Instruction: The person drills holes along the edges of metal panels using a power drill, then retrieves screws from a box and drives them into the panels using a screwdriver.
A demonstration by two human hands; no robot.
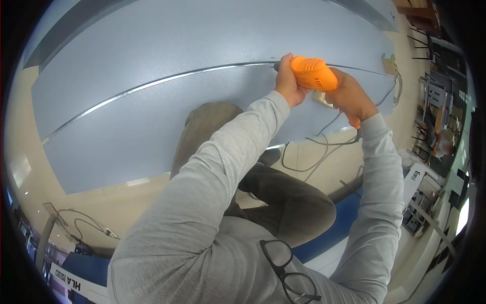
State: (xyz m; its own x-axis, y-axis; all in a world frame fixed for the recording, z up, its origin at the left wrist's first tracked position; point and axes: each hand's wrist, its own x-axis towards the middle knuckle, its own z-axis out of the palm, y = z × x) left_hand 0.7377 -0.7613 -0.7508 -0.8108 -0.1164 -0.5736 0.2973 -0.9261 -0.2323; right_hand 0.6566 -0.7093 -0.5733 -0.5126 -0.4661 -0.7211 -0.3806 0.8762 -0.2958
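I can read "HLA 1530" on a white panel [68, 278] at the person's left; the dark lettering on a white machine [414, 178] to the right defeats me. The left grip [288, 83] closes round the front of an orange drill [315, 75], the right grip [353, 97] its rear, nose beside a metal strip [167, 79] between grey panels [136, 142].

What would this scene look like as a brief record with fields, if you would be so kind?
Tool: orange power drill, held in both hands
Left hand: around the drill's front end
Right hand: around its handle
Drill tip: dark, at the shiny seam; contact unclear
Surface: grey panels
Cord: dark, trailing from the handle's end
Clothing: grey sleeves
Eyewear: black-framed glasses at the chest
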